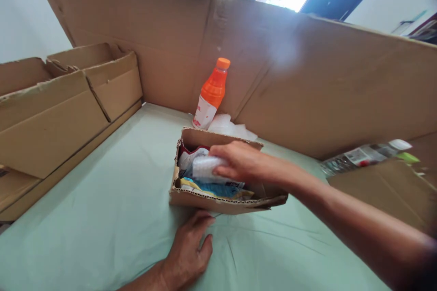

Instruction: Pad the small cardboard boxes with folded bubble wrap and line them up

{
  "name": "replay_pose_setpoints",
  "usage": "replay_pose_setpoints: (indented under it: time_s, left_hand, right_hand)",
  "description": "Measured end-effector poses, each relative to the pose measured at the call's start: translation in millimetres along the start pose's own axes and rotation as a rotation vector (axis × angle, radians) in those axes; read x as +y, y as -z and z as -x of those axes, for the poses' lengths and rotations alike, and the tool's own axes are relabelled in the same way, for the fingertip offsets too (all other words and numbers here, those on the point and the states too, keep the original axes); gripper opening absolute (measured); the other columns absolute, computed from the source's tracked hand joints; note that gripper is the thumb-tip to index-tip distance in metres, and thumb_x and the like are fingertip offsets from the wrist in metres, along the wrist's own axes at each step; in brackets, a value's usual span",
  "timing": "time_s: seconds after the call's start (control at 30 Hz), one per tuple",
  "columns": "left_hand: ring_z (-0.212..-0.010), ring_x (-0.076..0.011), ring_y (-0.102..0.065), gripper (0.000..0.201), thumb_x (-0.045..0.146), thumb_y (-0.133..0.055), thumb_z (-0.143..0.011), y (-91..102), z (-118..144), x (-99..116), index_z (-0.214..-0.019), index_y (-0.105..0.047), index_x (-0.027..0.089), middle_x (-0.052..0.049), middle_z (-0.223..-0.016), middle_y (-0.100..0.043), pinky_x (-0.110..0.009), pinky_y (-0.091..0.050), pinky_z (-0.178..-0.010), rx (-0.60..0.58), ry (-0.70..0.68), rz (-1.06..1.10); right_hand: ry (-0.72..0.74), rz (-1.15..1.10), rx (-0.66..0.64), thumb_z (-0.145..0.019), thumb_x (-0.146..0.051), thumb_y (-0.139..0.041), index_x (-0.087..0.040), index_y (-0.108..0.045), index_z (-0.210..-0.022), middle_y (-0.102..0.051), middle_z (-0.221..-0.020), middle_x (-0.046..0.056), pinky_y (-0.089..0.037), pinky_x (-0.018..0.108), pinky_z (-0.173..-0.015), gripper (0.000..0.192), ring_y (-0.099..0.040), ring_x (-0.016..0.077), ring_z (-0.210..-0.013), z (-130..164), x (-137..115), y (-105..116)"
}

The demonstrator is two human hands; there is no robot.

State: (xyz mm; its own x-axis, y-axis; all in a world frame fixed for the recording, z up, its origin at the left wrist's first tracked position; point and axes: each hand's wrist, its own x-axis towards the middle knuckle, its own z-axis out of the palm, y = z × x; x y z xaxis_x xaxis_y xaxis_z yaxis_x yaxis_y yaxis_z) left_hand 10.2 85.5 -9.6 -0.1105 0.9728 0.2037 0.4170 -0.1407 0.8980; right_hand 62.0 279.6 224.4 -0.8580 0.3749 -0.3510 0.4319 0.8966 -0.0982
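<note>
your right hand [239, 161] reaches in from the right, over the small cardboard box [218, 202] at the middle of the desk [102, 218]. its fingers are closed around a whitish wrapped packet [206, 167], which sits just above the box's open top, over the pile of packets [211, 187] already inside. the packet's long axis runs roughly left to right, in line with your forearm and along the longer side of the box. it pokes out leftward from your fingertips, so the free end points at the box's left wall.

your left hand [191, 248] lies flat and relaxed on the pale green cloth, palm down, holding nothing. its fingertips are just at the box's near wall, though whether they actually touch the cardboard is hard to tell. of the two, the right hand is the one on the packet. the left is nearer the box's front edge and well below the packet.

behind the box, an orange bottle [212, 95] with an orange cap leans against the tall cardboard screen [307, 77], and some clear plastic [228, 126] sits at its foot. two open cartons [64, 95] stand along the left edge of the desk. at the far right, a blurred clear bottle [365, 155] lies on its side on another piece of cardboard
</note>
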Motion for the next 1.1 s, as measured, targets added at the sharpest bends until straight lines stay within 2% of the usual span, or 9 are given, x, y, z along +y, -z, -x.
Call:
replay_pose_setpoints:
  time_s: [0.1, 0.23, 0.4, 0.57, 0.67, 0.77, 0.87, 0.97, 1.1]
  left_hand:
    - [-0.115, -0.0240, -0.066, 0.038, 0.013, -0.052, -0.084, -1.2, 1, -2, -0.119, -0.066, 0.016, -0.013, -0.124, -0.068, -0.038, -0.054, -0.101, -0.005, -0.031, -0.022]
    - [-0.112, -0.0243, -0.067, 0.037, 0.012, -0.052, -0.083, -0.9, 0, -1, -0.117, -0.067, 0.017, -0.013, -0.121, -0.069, -0.039, -0.055, -0.100, -0.004, -0.003, -0.030]
    - [-0.109, -0.0239, -0.067, 0.037, 0.013, -0.053, -0.082, -1.1, -1, 0, -0.116, -0.068, 0.018, -0.011, -0.118, -0.070, -0.039, -0.056, -0.099, -0.007, -0.032, -0.044]
    - [-0.105, -0.0240, -0.069, 0.036, 0.012, -0.052, -0.082, -1.3, -1, 0, -0.113, -0.070, 0.019, -0.012, -0.115, -0.072, -0.039, -0.057, -0.095, 0.003, -0.061, -0.090]
    - [-0.102, -0.0246, -0.069, 0.034, 0.012, -0.052, -0.082, -1.0, -2, 3, -0.111, -0.070, 0.017, -0.012, -0.112, -0.072, -0.040, -0.058, -0.093, 0.004, -0.055, -0.091]
    - [-0.101, -0.0248, -0.069, 0.034, 0.011, -0.052, -0.082, -0.6, -2, 4, -0.110, -0.070, 0.017, -0.012, -0.111, -0.072, -0.040, -0.058, -0.092, -0.002, -0.057, -0.084]
    - [-0.101, -0.0245, -0.069, 0.034, 0.010, -0.053, -0.081, -0.5, -2, 4, -0.109, -0.070, 0.016, -0.012, -0.110, -0.072, -0.038, -0.058, -0.092, -0.006, -0.070, -0.078]
    - [-0.101, -0.0246, -0.069, 0.034, 0.011, -0.053, -0.081, -0.3, -2, 2, -0.109, -0.070, 0.018, -0.012, -0.111, -0.071, -0.039, -0.058, -0.092, -0.009, -0.065, -0.084]
    - [-0.099, -0.0239, -0.069, 0.034, 0.011, -0.052, -0.081, 1.2, -4, 3, -0.109, -0.070, 0.019, -0.011, -0.109, -0.072, -0.038, -0.058, -0.090, -0.013, -0.060, -0.087]
  right_hand:
    - [0.024, 0.214, -0.133, -0.090, -0.024, -0.058, -0.014, -0.068, -0.112, -0.075, -0.091, 0.010, -0.039, 0.028, -0.064, 0.026, -0.069, 0.0215, -0.080, -13, -13, -25]
    - [0.031, 0.413, -0.110, -0.090, -0.023, -0.057, -0.008, -0.071, -0.100, -0.075, -0.088, 0.019, -0.044, 0.034, -0.071, 0.023, -0.072, 0.0289, -0.085, -16, -26, -27]
    - [-0.006, 0.350, -0.188, -0.090, -0.021, -0.059, -0.008, -0.070, -0.112, -0.076, -0.091, 0.017, -0.043, 0.031, -0.064, 0.028, -0.073, 0.0281, -0.085, -17, -30, -14]
    - [0.009, 0.167, -0.292, -0.089, -0.017, -0.057, -0.012, -0.076, -0.098, -0.077, -0.092, 0.014, -0.042, 0.027, -0.060, 0.021, -0.071, 0.0223, -0.079, -27, -30, -19]
    - [0.013, 0.179, -0.259, -0.088, -0.025, -0.062, -0.011, -0.074, -0.104, -0.076, -0.095, 0.014, -0.045, 0.029, -0.064, 0.024, -0.071, 0.0244, -0.082, -24, -29, -17]
    - [0.008, 0.252, -0.194, -0.086, -0.035, -0.069, -0.010, -0.071, -0.114, -0.076, -0.095, 0.016, -0.047, 0.032, -0.067, 0.037, -0.072, 0.0298, -0.086, -14, -30, -9]
    - [-0.055, 0.319, -0.140, -0.088, -0.024, -0.065, -0.011, -0.071, -0.112, -0.077, -0.092, 0.016, -0.047, 0.033, -0.067, 0.028, -0.074, 0.0313, -0.087, -10, -31, -8]
    - [-0.019, 0.332, -0.140, -0.089, -0.012, -0.059, -0.011, -0.074, -0.107, -0.077, -0.093, 0.016, -0.048, 0.031, -0.069, 0.023, -0.074, 0.0285, -0.090, -18, -28, -15]
    - [0.042, 0.321, -0.171, -0.090, -0.016, -0.060, -0.010, -0.075, -0.106, -0.077, -0.097, 0.015, -0.049, 0.030, -0.074, 0.023, -0.073, 0.0259, -0.093, -26, -22, -23]
